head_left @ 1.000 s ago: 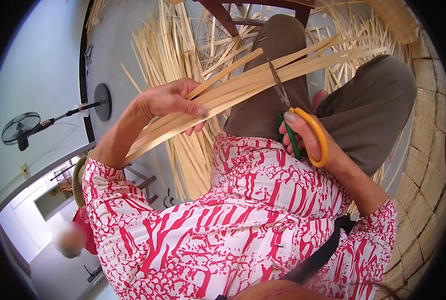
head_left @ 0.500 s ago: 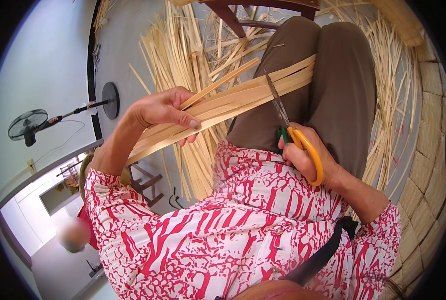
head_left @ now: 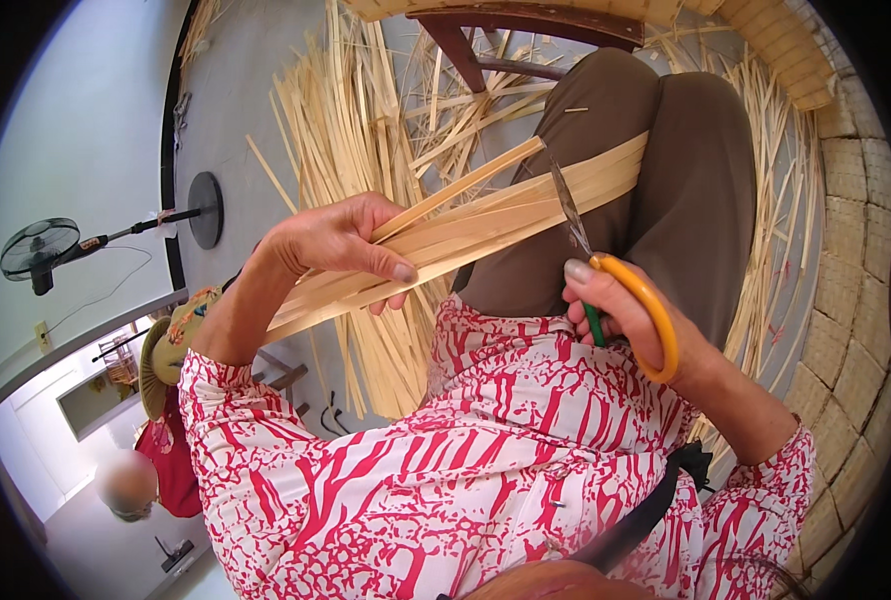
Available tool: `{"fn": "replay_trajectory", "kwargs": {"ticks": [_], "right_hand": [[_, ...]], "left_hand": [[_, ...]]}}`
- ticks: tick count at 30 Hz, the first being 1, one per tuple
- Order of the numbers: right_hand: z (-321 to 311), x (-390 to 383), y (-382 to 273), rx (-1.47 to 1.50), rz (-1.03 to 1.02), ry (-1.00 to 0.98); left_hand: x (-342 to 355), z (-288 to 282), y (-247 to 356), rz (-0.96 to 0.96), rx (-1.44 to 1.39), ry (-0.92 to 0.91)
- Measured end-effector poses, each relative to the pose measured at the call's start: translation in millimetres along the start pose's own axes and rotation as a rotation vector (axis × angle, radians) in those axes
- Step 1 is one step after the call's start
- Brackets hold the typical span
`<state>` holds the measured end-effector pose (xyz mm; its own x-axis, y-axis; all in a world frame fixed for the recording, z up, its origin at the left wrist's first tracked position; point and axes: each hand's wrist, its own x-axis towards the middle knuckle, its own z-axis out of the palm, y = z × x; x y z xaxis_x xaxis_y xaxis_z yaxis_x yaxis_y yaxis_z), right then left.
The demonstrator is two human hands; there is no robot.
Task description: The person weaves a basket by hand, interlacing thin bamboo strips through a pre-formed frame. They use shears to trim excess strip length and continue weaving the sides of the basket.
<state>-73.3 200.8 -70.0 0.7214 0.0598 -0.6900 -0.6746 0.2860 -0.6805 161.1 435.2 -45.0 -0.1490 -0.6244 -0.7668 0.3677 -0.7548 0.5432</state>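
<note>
My left hand [head_left: 351, 238] is closed around a bundle of flat, pale strips [head_left: 526, 208], which look like bamboo or wood. The thumb lies across the top of them. The bundle slants up to the right over my thighs. One narrower strip [head_left: 466, 186] sticks out apart from the rest along the upper side. In my right hand [head_left: 626, 312] is a pair of scissors [head_left: 570, 205] with one orange and one green handle. Its blades point up and cross in front of the bundle, the tips close to the narrow strip's end. Fingers partly hide the green handle.
Loose strips [head_left: 351, 130] cover the floor ahead, with more [head_left: 766, 200] at the right beside woven matting [head_left: 846, 330]. A wooden stool [head_left: 526, 22] stands beyond my knees. To the left are a standing fan [head_left: 41, 250] and another person in red [head_left: 171, 465] near a hat [head_left: 154, 370].
The view has shifted a little. The scissors have turned slightly in my right hand, the green handle now lower. Their tips now meet the narrow strip's end. My left hand keeps its grip.
</note>
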Motion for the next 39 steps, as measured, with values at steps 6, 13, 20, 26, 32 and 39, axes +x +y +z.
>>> {"fn": "replay_trajectory", "kwargs": {"ticks": [6, 13, 20, 26, 32, 39], "right_hand": [[1.9, 12.9, 30.3, -0.233, -0.305, 0.098], [1.4, 12.1, 32.5, -0.215, -0.289, 0.099], [5.7, 6.9, 23.5, 0.023, -0.208, 0.045], [-3.2, 8.8, 1.2, -0.118, -0.119, -0.007], [-2.7, 7.8, 4.3, -0.184, -0.170, 0.035], [-7.3, 5.9, 8.3, -0.229, -0.168, 0.007]], "left_hand": [[2.2, -0.3, -7.2, 0.039, -0.069, -0.010], [5.7, 2.9, -6.2, 0.059, -0.072, -0.025], [10.2, 4.6, -10.8, 0.094, -0.089, -0.065], [11.7, -1.1, -18.7, 0.085, -0.080, -0.080], [13.9, 0.7, -20.0, 0.080, -0.095, -0.109], [13.0, 8.9, -14.5, 0.088, -0.144, -0.079]]}}
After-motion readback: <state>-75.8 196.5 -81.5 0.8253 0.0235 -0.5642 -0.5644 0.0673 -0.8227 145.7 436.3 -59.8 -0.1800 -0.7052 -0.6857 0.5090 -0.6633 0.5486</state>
